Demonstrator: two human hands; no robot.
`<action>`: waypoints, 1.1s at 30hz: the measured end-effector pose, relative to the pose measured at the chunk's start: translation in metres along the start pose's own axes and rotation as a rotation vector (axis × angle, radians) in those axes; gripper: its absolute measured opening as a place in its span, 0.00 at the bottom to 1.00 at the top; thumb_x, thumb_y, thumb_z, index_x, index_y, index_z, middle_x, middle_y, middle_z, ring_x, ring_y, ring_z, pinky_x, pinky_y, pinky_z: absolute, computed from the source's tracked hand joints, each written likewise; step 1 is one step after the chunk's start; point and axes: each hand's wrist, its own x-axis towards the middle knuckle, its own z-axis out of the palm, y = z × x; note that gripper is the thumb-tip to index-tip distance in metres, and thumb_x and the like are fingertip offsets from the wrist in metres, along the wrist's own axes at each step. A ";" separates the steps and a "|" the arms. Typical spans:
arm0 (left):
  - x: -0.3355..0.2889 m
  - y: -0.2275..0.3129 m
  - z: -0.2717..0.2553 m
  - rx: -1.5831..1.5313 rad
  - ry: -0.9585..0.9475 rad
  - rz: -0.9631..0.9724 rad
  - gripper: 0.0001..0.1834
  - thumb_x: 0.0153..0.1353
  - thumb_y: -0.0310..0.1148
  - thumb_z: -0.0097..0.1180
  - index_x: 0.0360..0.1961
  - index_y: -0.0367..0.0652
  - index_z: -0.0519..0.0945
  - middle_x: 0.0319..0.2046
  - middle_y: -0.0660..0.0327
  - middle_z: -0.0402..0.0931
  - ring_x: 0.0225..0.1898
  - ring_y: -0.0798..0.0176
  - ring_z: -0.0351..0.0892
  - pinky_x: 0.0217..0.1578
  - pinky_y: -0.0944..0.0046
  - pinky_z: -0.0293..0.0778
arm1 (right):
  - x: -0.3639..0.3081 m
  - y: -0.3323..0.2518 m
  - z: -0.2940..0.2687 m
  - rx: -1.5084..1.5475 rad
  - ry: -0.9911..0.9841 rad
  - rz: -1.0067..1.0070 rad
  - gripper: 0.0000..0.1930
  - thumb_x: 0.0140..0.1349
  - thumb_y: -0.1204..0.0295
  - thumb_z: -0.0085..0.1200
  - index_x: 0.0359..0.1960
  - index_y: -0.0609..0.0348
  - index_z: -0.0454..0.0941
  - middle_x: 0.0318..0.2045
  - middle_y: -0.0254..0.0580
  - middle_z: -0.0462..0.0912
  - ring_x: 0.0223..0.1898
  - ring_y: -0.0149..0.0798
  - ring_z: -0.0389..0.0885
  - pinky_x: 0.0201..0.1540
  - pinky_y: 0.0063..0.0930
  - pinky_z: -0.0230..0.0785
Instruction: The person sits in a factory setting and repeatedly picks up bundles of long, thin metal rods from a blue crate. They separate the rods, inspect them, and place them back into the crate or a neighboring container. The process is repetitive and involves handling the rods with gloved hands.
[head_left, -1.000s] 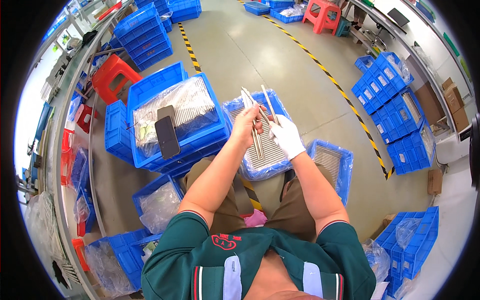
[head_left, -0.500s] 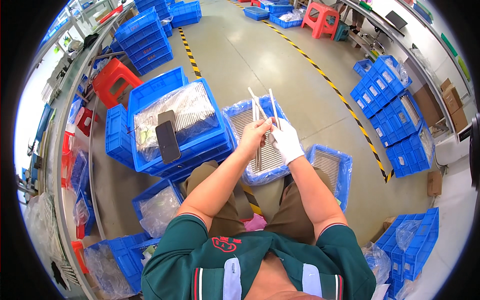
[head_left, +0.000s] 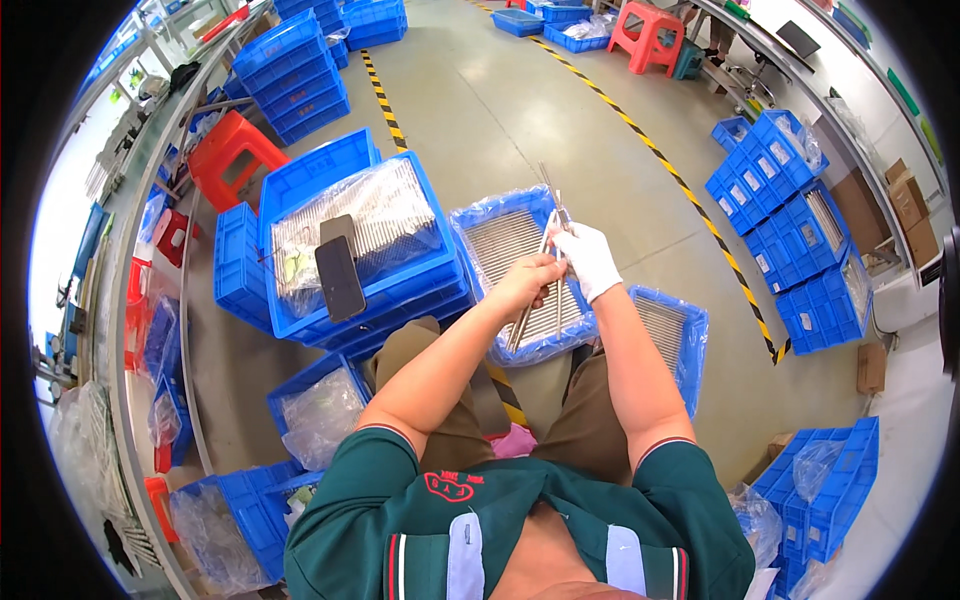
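Observation:
Thin grey metal rods [head_left: 524, 322] are pinched in my bare left hand [head_left: 532, 282], their lower ends hanging over a blue crate [head_left: 578, 338]. My right hand [head_left: 588, 258], in a white glove, is closed right beside it on metal rods that stick up past the fingers; their upper ends are blurred. The two hands nearly touch, and how many rods each holds I cannot tell. Beneath them, the plastic-lined crate holds rows of similar rods [head_left: 500, 238].
To the left, a stack of blue crates [head_left: 400, 305] bears bagged rods and a black phone [head_left: 340, 278]. Another crate of rods [head_left: 690, 350] stands by my right knee. A red stool [head_left: 235, 160], striped floor tape [head_left: 640, 135] and stacked crates [head_left: 800, 240] lie farther off.
Both hands have shifted slightly right. The rods, spread apart at their upper ends before, are now gathered closer together, with the lower ends leaning to the left.

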 end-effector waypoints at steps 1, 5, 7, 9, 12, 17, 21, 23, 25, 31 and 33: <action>0.000 -0.001 0.005 -0.027 -0.018 -0.023 0.11 0.63 0.40 0.52 0.31 0.45 0.75 0.19 0.73 0.63 0.18 0.78 0.58 0.17 0.76 0.57 | 0.003 0.003 -0.004 -0.049 0.019 0.030 0.14 0.58 0.61 0.58 0.25 0.60 0.78 0.20 0.33 0.75 0.22 0.26 0.70 0.24 0.23 0.61; -0.006 -0.006 0.017 0.012 -0.140 -0.042 0.11 0.63 0.40 0.52 0.30 0.44 0.74 0.19 0.72 0.63 0.18 0.77 0.57 0.16 0.75 0.56 | 0.055 0.040 -0.037 0.084 0.446 -0.175 0.14 0.58 0.61 0.56 0.22 0.58 0.76 0.17 0.32 0.72 0.19 0.28 0.67 0.21 0.24 0.59; -0.015 -0.007 0.020 -0.172 -0.248 -0.153 0.11 0.63 0.39 0.52 0.30 0.42 0.74 0.20 0.69 0.64 0.18 0.76 0.58 0.16 0.75 0.57 | 0.057 0.020 -0.060 0.263 0.544 -0.056 0.14 0.59 0.61 0.55 0.21 0.57 0.75 0.16 0.32 0.70 0.16 0.28 0.65 0.19 0.24 0.57; -0.014 -0.005 0.012 -0.305 -0.312 -0.185 0.11 0.63 0.38 0.52 0.30 0.41 0.74 0.22 0.67 0.65 0.18 0.75 0.59 0.16 0.74 0.59 | 0.051 0.006 -0.079 0.297 0.565 -0.014 0.14 0.59 0.60 0.55 0.21 0.55 0.74 0.15 0.31 0.68 0.15 0.28 0.63 0.16 0.24 0.54; 0.000 -0.003 -0.012 -0.313 -0.219 -0.010 0.13 0.64 0.39 0.51 0.33 0.38 0.75 0.25 0.61 0.73 0.23 0.67 0.73 0.24 0.65 0.74 | 0.029 -0.001 -0.059 0.355 0.417 0.024 0.14 0.59 0.60 0.56 0.21 0.53 0.73 0.15 0.30 0.68 0.13 0.26 0.61 0.13 0.23 0.52; 0.010 0.005 -0.028 -0.575 -0.314 0.061 0.16 0.63 0.40 0.51 0.32 0.35 0.77 0.36 0.49 0.79 0.41 0.48 0.81 0.42 0.50 0.80 | 0.002 0.006 -0.013 0.206 0.027 0.059 0.13 0.61 0.60 0.54 0.24 0.55 0.76 0.16 0.30 0.73 0.14 0.24 0.66 0.16 0.20 0.58; 0.002 0.009 -0.021 -0.587 -0.330 0.041 0.16 0.63 0.41 0.52 0.32 0.36 0.77 0.35 0.53 0.77 0.36 0.54 0.79 0.37 0.53 0.78 | -0.005 -0.002 0.002 -0.139 0.043 -0.038 0.15 0.60 0.60 0.56 0.25 0.61 0.77 0.15 0.34 0.75 0.16 0.26 0.70 0.19 0.22 0.62; 0.004 0.000 -0.028 -0.585 -0.354 0.030 0.16 0.62 0.42 0.53 0.33 0.37 0.77 0.32 0.57 0.76 0.31 0.59 0.76 0.32 0.58 0.76 | -0.003 -0.003 0.005 -0.154 -0.037 0.030 0.15 0.59 0.61 0.57 0.25 0.62 0.77 0.16 0.35 0.76 0.18 0.26 0.71 0.22 0.23 0.65; 0.003 0.001 -0.027 -0.654 -0.367 0.004 0.16 0.62 0.42 0.54 0.33 0.37 0.77 0.30 0.60 0.74 0.28 0.64 0.71 0.29 0.62 0.71 | -0.001 -0.002 0.007 -0.121 -0.046 0.013 0.15 0.59 0.61 0.57 0.26 0.62 0.77 0.16 0.35 0.76 0.18 0.27 0.72 0.23 0.23 0.66; 0.008 0.011 -0.031 -0.609 -0.120 0.094 0.14 0.62 0.41 0.53 0.35 0.39 0.75 0.25 0.62 0.72 0.25 0.64 0.71 0.27 0.62 0.71 | 0.017 0.035 -0.007 -0.472 0.062 -0.169 0.10 0.63 0.65 0.50 0.32 0.58 0.77 0.25 0.37 0.77 0.23 0.28 0.73 0.22 0.25 0.65; 0.008 0.016 -0.035 -0.611 0.035 0.146 0.14 0.63 0.41 0.53 0.34 0.39 0.75 0.23 0.63 0.72 0.25 0.63 0.72 0.27 0.60 0.73 | 0.009 0.028 -0.010 -0.013 -0.024 0.077 0.08 0.64 0.67 0.49 0.39 0.57 0.75 0.22 0.32 0.73 0.22 0.25 0.70 0.21 0.21 0.62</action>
